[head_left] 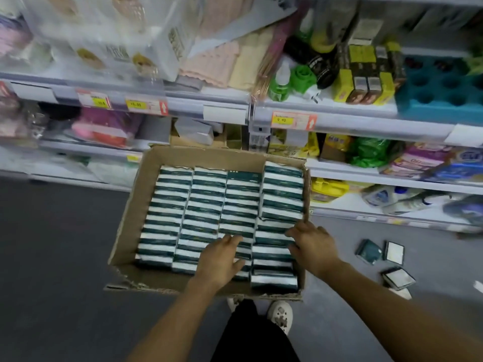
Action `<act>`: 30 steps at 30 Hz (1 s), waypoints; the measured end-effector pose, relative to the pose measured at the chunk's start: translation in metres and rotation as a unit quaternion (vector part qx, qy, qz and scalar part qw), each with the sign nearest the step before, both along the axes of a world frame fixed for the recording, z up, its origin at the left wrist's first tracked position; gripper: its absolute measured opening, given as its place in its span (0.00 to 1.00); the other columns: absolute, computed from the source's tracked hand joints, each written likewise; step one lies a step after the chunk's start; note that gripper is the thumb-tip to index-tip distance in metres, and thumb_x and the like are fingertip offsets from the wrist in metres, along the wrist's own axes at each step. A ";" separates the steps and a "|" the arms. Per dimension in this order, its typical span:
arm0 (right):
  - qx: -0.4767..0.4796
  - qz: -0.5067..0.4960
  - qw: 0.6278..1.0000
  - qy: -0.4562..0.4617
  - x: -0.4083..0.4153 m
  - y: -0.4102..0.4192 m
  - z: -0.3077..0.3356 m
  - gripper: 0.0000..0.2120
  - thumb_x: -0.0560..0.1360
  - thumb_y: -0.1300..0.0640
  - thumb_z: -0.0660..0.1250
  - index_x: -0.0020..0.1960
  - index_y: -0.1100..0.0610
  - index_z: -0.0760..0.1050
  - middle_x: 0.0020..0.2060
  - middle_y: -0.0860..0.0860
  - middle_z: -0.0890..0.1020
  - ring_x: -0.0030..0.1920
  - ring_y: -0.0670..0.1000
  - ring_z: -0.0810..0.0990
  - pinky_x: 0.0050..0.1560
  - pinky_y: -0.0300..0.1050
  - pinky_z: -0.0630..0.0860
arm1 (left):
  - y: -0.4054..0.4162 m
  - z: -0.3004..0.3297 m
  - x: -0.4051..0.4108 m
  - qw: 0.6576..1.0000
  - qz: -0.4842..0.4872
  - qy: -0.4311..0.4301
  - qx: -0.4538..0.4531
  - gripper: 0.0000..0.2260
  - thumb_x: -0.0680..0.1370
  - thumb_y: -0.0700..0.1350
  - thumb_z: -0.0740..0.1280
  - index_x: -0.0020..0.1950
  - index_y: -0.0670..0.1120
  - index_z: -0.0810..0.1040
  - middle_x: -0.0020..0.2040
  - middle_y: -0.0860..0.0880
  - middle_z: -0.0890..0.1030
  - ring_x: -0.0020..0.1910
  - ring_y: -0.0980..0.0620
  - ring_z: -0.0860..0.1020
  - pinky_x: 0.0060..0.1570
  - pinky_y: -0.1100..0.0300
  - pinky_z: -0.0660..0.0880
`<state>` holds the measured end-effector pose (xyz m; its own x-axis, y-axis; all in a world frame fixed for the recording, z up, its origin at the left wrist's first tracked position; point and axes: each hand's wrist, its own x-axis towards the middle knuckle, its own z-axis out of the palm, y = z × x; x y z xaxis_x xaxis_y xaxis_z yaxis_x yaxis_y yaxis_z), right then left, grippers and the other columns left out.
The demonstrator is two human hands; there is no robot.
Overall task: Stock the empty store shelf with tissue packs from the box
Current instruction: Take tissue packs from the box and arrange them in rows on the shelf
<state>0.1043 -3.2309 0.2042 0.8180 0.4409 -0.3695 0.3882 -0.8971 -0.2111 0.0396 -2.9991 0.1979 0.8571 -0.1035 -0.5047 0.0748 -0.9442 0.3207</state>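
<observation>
An open cardboard box (pixel 130 220) stands in front of me, filled with rows of dark green and white tissue packs (pixel 203 205). My left hand (pixel 222 259) lies palm down on the packs near the box's front, fingers reaching forward over the third row. My right hand (pixel 311 244) is over the rightmost row, fingers curled down onto a pack (pixel 274 228) there; whether it grips the pack I cannot tell. Above the box runs a white store shelf (pixel 224 113) with price tags.
Three tissue packs (pixel 379 252) lie loose on the grey floor to the right. Shelves ahead hold towels (pixel 224 64), bottles (pixel 281 82), boxes and a blue tray (pixel 439 87). My shoes (pixel 281 314) show below the box. Dark floor spreads to the left.
</observation>
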 end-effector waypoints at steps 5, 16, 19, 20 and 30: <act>-0.042 0.007 0.999 0.004 0.000 -0.004 -0.022 0.17 0.72 0.53 0.71 0.60 0.54 0.77 0.55 0.54 0.78 0.57 0.58 0.77 0.53 0.52 0.74 | -0.026 -0.034 -0.003 0.993 0.080 0.016 -0.084 0.22 0.78 0.51 0.69 0.70 0.54 0.67 0.66 0.53 0.71 0.57 0.55 0.76 0.48 0.60 0.74; -0.077 0.042 0.996 -0.035 0.011 -0.002 -0.041 0.14 0.79 0.54 0.60 0.63 0.54 0.75 0.60 0.54 0.74 0.62 0.56 0.71 0.59 0.47 0.65 | -0.045 -0.062 -0.004 0.975 0.171 -0.035 -0.138 0.15 0.72 0.48 0.76 0.53 0.49 0.74 0.52 0.54 0.75 0.50 0.53 0.78 0.47 0.54 0.77; -0.091 0.046 0.994 -0.032 0.011 0.001 -0.033 0.12 0.78 0.58 0.61 0.60 0.53 0.76 0.59 0.52 0.74 0.61 0.55 0.72 0.57 0.47 0.66 | -0.039 -0.057 -0.004 0.977 0.144 -0.020 -0.155 0.14 0.71 0.48 0.76 0.50 0.50 0.73 0.52 0.54 0.75 0.52 0.53 0.76 0.48 0.53 0.77; -0.081 0.038 0.996 -0.031 0.011 0.000 -0.030 0.11 0.78 0.58 0.61 0.59 0.53 0.77 0.58 0.52 0.74 0.61 0.55 0.72 0.56 0.48 0.66 | -0.035 -0.053 -0.005 0.974 0.146 -0.010 -0.170 0.14 0.71 0.47 0.76 0.48 0.50 0.72 0.53 0.54 0.76 0.54 0.54 0.75 0.49 0.53 0.76; 0.194 -0.149 0.969 0.037 0.034 -0.010 0.035 0.05 0.80 0.59 0.58 0.45 0.53 0.66 0.36 0.53 0.76 0.38 0.59 0.74 0.40 0.54 0.72 | 0.042 0.029 0.027 0.849 0.396 0.091 -0.339 0.10 0.72 0.42 0.73 0.44 0.46 0.71 0.39 0.47 0.76 0.38 0.51 0.74 0.37 0.59 0.67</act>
<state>0.1383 -3.2414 0.2397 0.9077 0.3076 -0.2853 0.0957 -0.8140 -0.5730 0.0669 -2.9569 0.2272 0.7080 0.1482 -0.6905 0.7059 -0.1781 0.6855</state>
